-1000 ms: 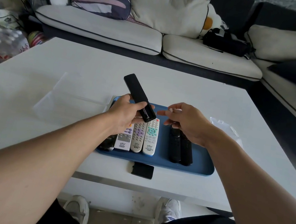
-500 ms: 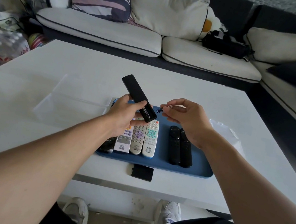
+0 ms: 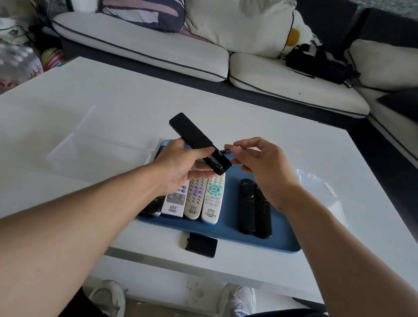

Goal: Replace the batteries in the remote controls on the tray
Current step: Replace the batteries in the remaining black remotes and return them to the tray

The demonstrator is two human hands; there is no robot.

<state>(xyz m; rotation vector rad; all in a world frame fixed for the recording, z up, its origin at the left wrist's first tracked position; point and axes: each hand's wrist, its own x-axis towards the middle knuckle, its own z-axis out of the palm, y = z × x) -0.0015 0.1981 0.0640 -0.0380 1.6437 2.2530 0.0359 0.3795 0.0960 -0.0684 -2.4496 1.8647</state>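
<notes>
My left hand (image 3: 182, 166) grips a long black remote (image 3: 192, 135) face down above the blue tray (image 3: 223, 233), its battery bay open with one labelled battery inside. My right hand (image 3: 261, 166) pinches a small dark battery (image 3: 226, 151) at the edge of that bay. On the tray lie three light-coloured remotes (image 3: 196, 197), two black remotes (image 3: 256, 209) on the right, and a dark remote (image 3: 152, 205) at the left, partly hidden by my forearm. The black battery cover (image 3: 201, 245) lies on the white table in front of the tray.
A clear plastic lid or box (image 3: 100, 146) rests on the white table (image 3: 34, 185) left of the tray, and a clear plastic bag (image 3: 318, 184) to its right. A sofa (image 3: 164, 50) with cushions runs behind the table. Bottled water (image 3: 5, 68) stands at far left.
My right hand has brought the small battery in against the open bay of the black remote. My left hand has kept the remote raised over the tray.
</notes>
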